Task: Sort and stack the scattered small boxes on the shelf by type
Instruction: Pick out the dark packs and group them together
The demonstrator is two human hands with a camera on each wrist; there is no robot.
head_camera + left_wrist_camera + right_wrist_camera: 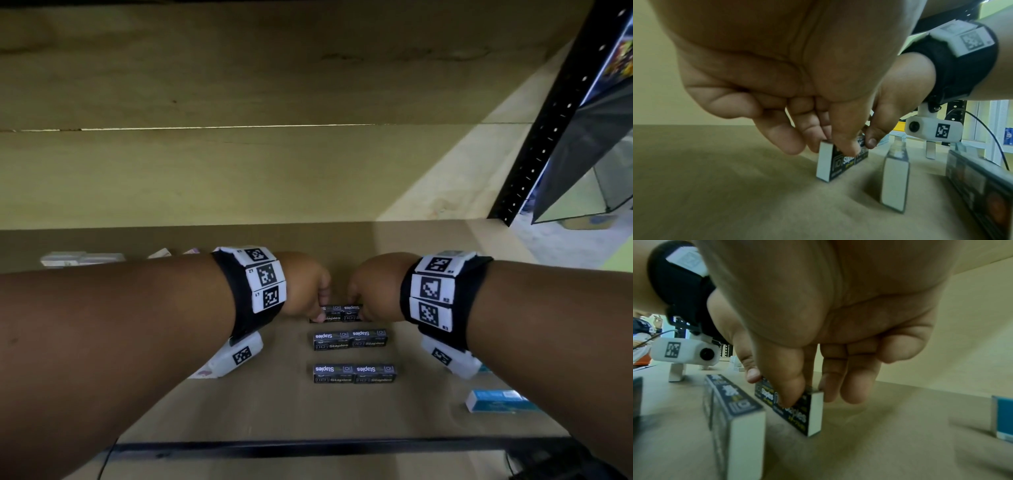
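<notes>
Head view: both hands are working at 12 o'clock of the shelf (428,260). Left hand (305,286) and right hand (371,284) are each pinching an end of the far staple-box pair (337,313), thumb in front, fingers behind. Two more staple-box pairs (351,339) are sitting toward 6 o'clock; blue box (496,401) at 4 o'clock, pale boxes (82,258) at 10. Cardboard is looking stiff, smooth, probably dense for its size; gripping the long side faces near the ends seems best.

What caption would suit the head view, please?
Both hands, left hand and right hand, grip the rearmost staples boxes on the shelf.
</notes>
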